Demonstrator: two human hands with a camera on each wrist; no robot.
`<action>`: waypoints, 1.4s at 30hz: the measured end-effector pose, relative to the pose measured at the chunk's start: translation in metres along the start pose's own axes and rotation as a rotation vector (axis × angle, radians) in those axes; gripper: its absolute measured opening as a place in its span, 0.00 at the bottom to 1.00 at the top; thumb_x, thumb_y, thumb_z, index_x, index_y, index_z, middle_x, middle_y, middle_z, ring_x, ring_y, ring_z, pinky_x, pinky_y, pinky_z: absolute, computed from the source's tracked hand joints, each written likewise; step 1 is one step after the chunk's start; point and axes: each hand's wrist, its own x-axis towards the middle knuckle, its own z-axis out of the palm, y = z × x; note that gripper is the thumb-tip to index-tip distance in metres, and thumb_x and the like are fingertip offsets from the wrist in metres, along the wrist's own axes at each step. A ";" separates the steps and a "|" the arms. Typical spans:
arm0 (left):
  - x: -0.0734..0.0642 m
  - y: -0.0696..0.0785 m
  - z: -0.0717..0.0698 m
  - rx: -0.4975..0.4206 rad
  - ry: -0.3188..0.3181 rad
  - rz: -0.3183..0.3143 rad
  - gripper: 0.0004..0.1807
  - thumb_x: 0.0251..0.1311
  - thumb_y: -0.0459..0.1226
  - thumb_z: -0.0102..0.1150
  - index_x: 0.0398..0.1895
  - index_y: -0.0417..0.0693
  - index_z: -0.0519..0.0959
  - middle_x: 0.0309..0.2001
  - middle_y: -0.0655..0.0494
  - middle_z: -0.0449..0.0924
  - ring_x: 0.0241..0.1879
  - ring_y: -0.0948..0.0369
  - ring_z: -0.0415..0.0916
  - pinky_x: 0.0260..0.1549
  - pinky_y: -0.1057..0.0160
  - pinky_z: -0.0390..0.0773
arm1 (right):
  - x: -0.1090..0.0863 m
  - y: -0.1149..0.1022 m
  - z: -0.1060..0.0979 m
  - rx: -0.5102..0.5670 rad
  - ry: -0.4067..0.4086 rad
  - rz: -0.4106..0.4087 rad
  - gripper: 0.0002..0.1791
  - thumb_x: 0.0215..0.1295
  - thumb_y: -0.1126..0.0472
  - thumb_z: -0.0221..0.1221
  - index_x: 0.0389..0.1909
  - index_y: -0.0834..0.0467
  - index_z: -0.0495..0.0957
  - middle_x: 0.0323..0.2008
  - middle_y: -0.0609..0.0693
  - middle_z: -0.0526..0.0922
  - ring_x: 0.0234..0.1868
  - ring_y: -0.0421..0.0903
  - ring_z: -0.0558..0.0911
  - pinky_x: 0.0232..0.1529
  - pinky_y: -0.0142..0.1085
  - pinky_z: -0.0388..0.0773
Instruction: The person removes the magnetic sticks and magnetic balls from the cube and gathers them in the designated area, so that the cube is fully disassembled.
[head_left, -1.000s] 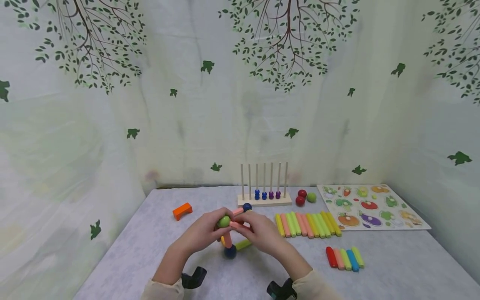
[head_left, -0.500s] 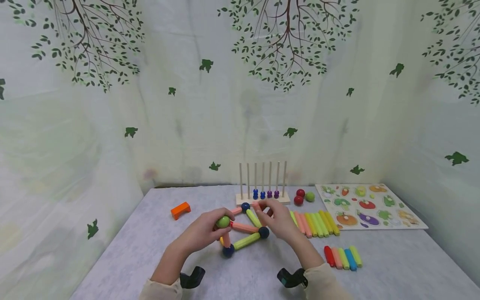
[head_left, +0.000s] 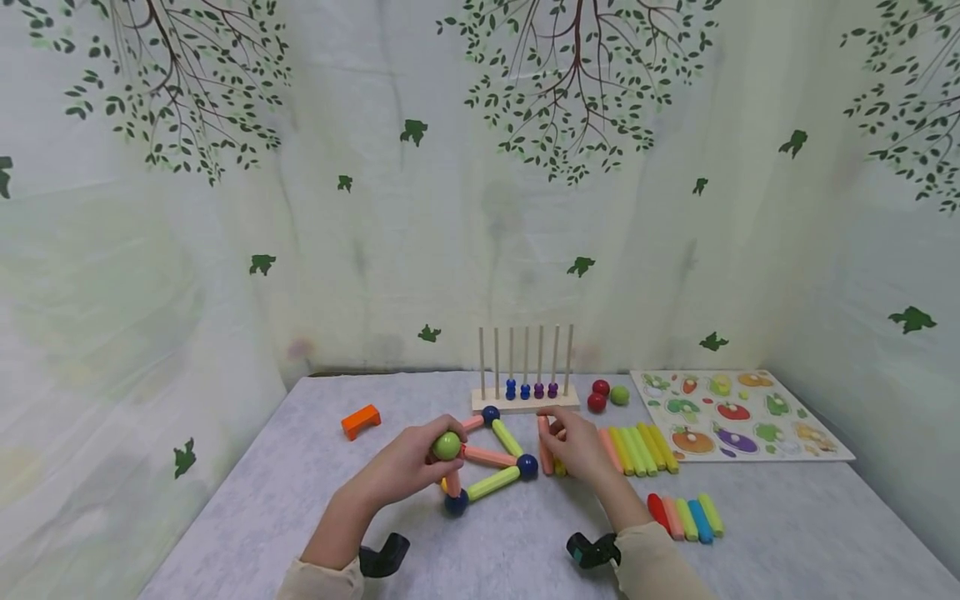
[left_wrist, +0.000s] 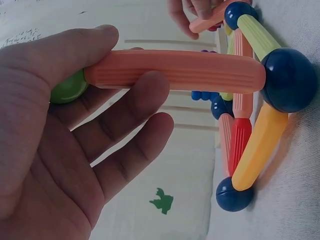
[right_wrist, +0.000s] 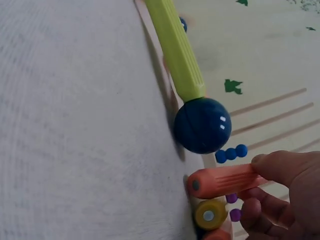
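Between your hands, on the table: a frame of sticks joined by dark blue balls, with one blue ball [head_left: 528, 465] at its right corner and another [head_left: 457, 502] at its near corner.
Frame sides: a light green stick [head_left: 492, 482] links those two balls; in the left wrist view, an orange-yellow stick [left_wrist: 262, 145] and a red stick [left_wrist: 240, 142] show on the far side.
Upright pink stick [left_wrist: 175, 70]: it rises from the near blue ball and has a lime ball [head_left: 447, 446] at its top.
Your left hand [head_left: 408, 458]: thumb and forefinger close about the lime ball, the other fingers loosely bent.
Your right hand [head_left: 581, 443]: you pinch a loose pink stick [head_left: 545, 446] between thumb and fingers, just right of the frame and apart from its corner ball.
Under your right hand: a yellow stick [right_wrist: 210, 214], end-on, just beside the pinched one.
Stick row [head_left: 636, 450]: yellow, green and pink, right of your right hand.
Five short sticks [head_left: 688, 518]: nearer you, farther right.
Peg stand [head_left: 525, 402]: behind the frame, with blue and purple beads.
Red balls [head_left: 597, 403]: right of the stand, near a vegetable board [head_left: 738, 414].
Orange block [head_left: 362, 422]: left of the frame.
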 end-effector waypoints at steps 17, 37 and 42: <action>0.002 0.001 -0.001 -0.001 0.013 -0.048 0.12 0.68 0.38 0.61 0.51 0.56 0.73 0.37 0.60 0.85 0.33 0.62 0.79 0.33 0.66 0.77 | -0.003 0.007 0.002 -0.240 -0.062 -0.047 0.08 0.64 0.51 0.66 0.43 0.41 0.85 0.42 0.47 0.72 0.36 0.45 0.72 0.34 0.35 0.71; 0.004 -0.007 0.006 -0.100 -0.051 -0.054 0.09 0.65 0.47 0.64 0.36 0.53 0.84 0.26 0.53 0.87 0.30 0.50 0.84 0.32 0.63 0.83 | -0.042 -0.075 -0.010 0.200 -0.214 -0.511 0.22 0.71 0.51 0.60 0.65 0.44 0.74 0.48 0.49 0.82 0.31 0.40 0.75 0.29 0.32 0.76; 0.003 -0.007 0.006 -0.090 -0.060 -0.069 0.07 0.68 0.36 0.58 0.34 0.47 0.84 0.28 0.53 0.87 0.31 0.49 0.84 0.34 0.63 0.83 | -0.053 -0.092 0.002 0.147 -0.281 -0.593 0.22 0.69 0.49 0.62 0.63 0.39 0.75 0.56 0.39 0.80 0.33 0.37 0.76 0.34 0.30 0.77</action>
